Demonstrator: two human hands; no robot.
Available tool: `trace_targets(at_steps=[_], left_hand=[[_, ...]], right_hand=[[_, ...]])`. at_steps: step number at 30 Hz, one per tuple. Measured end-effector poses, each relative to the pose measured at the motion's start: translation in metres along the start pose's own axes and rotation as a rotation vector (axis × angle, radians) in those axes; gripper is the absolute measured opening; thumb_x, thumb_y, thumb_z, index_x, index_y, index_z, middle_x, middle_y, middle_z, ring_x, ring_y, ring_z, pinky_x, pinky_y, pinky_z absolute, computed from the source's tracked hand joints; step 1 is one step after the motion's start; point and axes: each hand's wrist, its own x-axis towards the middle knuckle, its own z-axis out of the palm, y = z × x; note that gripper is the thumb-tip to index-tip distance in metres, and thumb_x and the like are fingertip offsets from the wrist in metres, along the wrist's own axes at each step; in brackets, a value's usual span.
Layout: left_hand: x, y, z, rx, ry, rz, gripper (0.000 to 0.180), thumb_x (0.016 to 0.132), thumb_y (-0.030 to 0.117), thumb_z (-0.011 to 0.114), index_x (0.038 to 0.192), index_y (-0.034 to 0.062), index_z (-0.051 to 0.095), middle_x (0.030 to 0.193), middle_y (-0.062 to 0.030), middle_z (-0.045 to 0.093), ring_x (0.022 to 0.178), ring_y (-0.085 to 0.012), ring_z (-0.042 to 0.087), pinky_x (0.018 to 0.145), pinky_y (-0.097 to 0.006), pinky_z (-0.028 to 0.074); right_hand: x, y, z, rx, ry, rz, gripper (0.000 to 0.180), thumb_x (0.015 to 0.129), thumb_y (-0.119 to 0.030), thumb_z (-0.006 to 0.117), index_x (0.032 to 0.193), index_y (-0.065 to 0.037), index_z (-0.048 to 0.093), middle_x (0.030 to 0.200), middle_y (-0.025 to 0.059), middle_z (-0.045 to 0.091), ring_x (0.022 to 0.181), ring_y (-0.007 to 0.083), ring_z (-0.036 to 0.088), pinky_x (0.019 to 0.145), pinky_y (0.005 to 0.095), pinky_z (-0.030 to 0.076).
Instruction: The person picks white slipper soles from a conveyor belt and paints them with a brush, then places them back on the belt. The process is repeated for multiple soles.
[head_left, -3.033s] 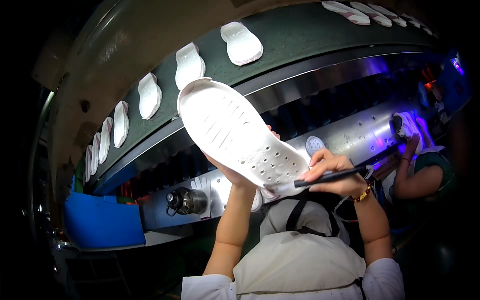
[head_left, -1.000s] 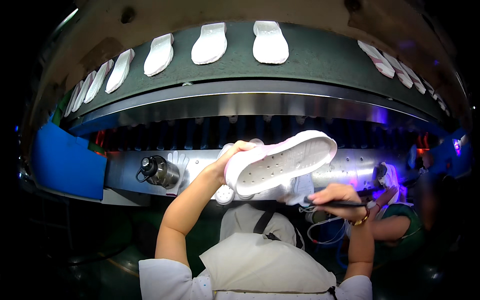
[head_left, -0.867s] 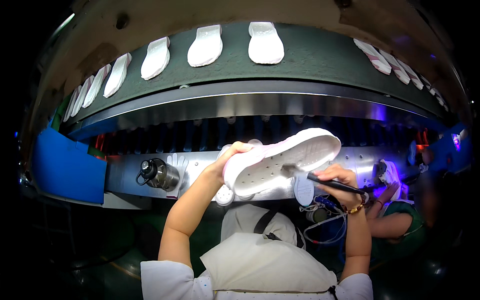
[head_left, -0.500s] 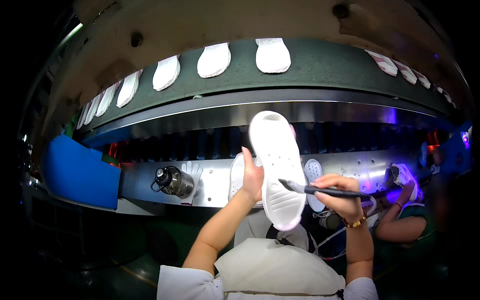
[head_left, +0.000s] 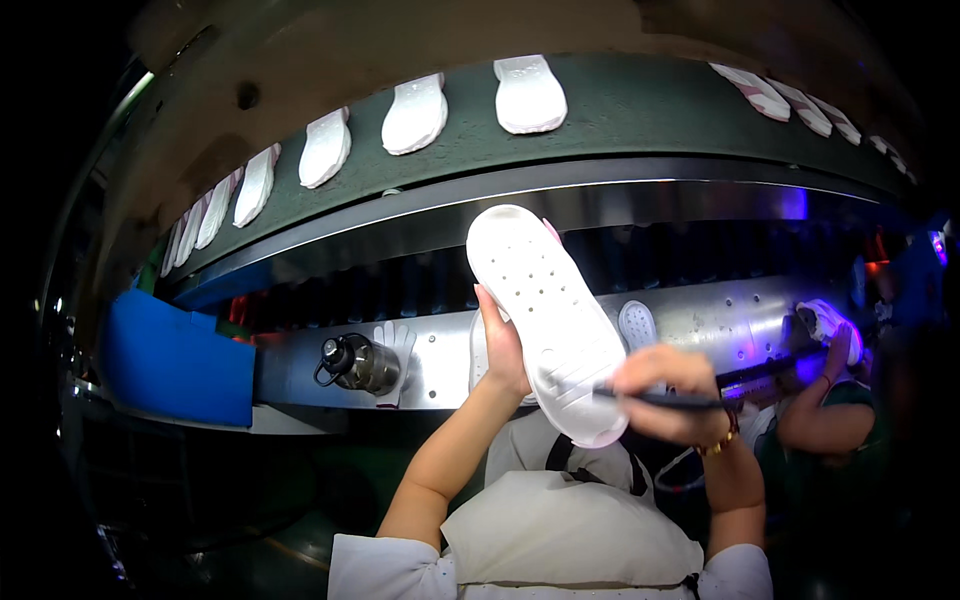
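Observation:
My left hand (head_left: 503,345) grips a white shoe sole (head_left: 545,300) by its left edge, the thumb showing and the other fingers hidden behind. The sole is held up over the ledge, its face with small holes and ridges toward me. In my right hand (head_left: 672,385), slightly blurred, is a dark-handled brush (head_left: 690,403), pinched between the fingers. The brush tip is at the ridged near end of the sole; blur hides whether it touches. Behind the held sole, another white sole (head_left: 478,352) lies partly hidden on the metal ledge, and a perforated sole (head_left: 637,325) lies to the right.
Several white soles (head_left: 531,95) lie on a green conveyor belt (head_left: 620,110) beyond a metal rail (head_left: 420,205). A dark bottle (head_left: 358,364) and a pale glove (head_left: 401,350) sit on the ledge's left, near a blue panel (head_left: 180,360). At right, a co-worker's hand (head_left: 842,350) holds a white shoe.
The brush has moved from the middle of the sole down to its ridged near end. The sole has tilted, its far end shifting left. The whole view has shifted slightly.

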Motion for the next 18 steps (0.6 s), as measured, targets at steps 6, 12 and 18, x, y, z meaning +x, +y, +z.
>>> trace_targets(at_steps=[6, 12, 18], left_hand=[[0.004, 0.009, 0.010, 0.073, 0.023, 0.121, 0.083, 0.071, 0.072, 0.019, 0.126, 0.0104, 0.026, 0.114, -0.0176, 0.045, 0.099, -0.0368, 0.048, 0.083, -0.049, 0.041], [0.003, 0.017, 0.007, 0.077, 0.153, 0.264, 0.082, 0.070, 0.072, 0.024, 0.124, 0.0105, 0.029, 0.113, -0.0172, 0.046, 0.099, -0.0354, 0.049, 0.081, -0.048, 0.042], [0.005, 0.024, 0.012, 0.084, 0.115, 0.251, 0.082, 0.069, 0.072, 0.028, 0.125, 0.0116, 0.029, 0.114, -0.0156, 0.045, 0.099, -0.0364, 0.049, 0.083, -0.049, 0.041]], right_hand=[[-0.003, -0.004, 0.020, 0.078, -0.130, -0.081, 0.017, 0.061, -0.003, 0.067, 0.077, -0.005, 0.060, 0.079, 0.0091, 0.060, 0.076, 0.0193, 0.058, 0.071, 0.0279, 0.044], [-0.021, 0.022, 0.005, 0.038, 0.029, 0.119, 0.022, 0.062, 0.000, 0.068, 0.082, -0.007, 0.063, 0.082, 0.0028, 0.062, 0.080, 0.0142, 0.052, 0.072, 0.0253, 0.042], [-0.030, 0.028, -0.001, 0.465, 0.079, 0.226, 0.020, 0.061, 0.004, 0.066, 0.079, -0.005, 0.063, 0.084, 0.0091, 0.061, 0.082, 0.0153, 0.052, 0.074, 0.0260, 0.042]])
